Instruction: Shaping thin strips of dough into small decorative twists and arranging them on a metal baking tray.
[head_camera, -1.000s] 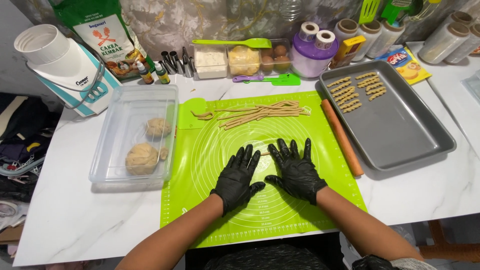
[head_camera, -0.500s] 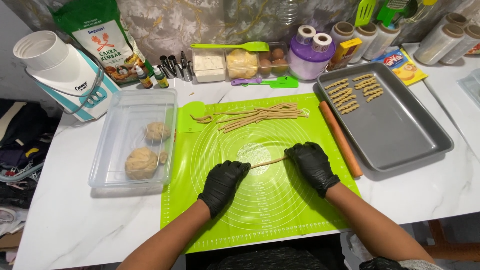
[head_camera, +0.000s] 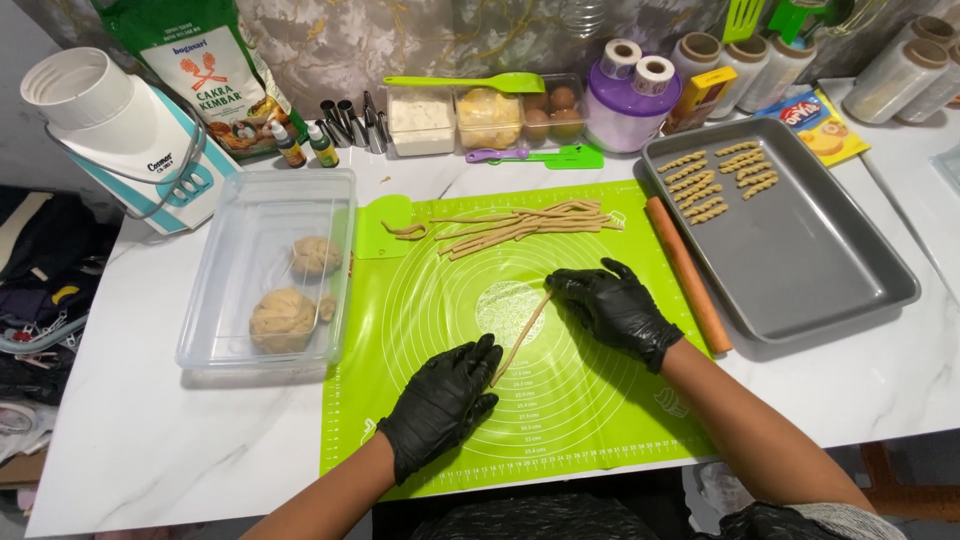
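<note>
Both hands wear black gloves and rest on a green silicone mat (head_camera: 600, 420). A thin rope of dough (head_camera: 522, 336) lies diagonally between them. My left hand (head_camera: 440, 402) touches its near end with the fingertips. My right hand (head_camera: 613, 308) holds its far end, fingers curled over it. A heap of similar dough ropes (head_camera: 520, 224) lies at the mat's far edge.
A wooden rolling pin (head_camera: 688, 272) lies along the mat's right side, next to a grey baking tray (head_camera: 810, 260) with several short dough pieces (head_camera: 718, 170). A clear tub (head_camera: 268, 268) at left holds two dough lumps. Containers, rolls, a flour bag and a white appliance line the back.
My hands were side by side, flat on the mat; they have moved apart, left toward me, right away, and the dough rope now shows stretched diagonally between them.
</note>
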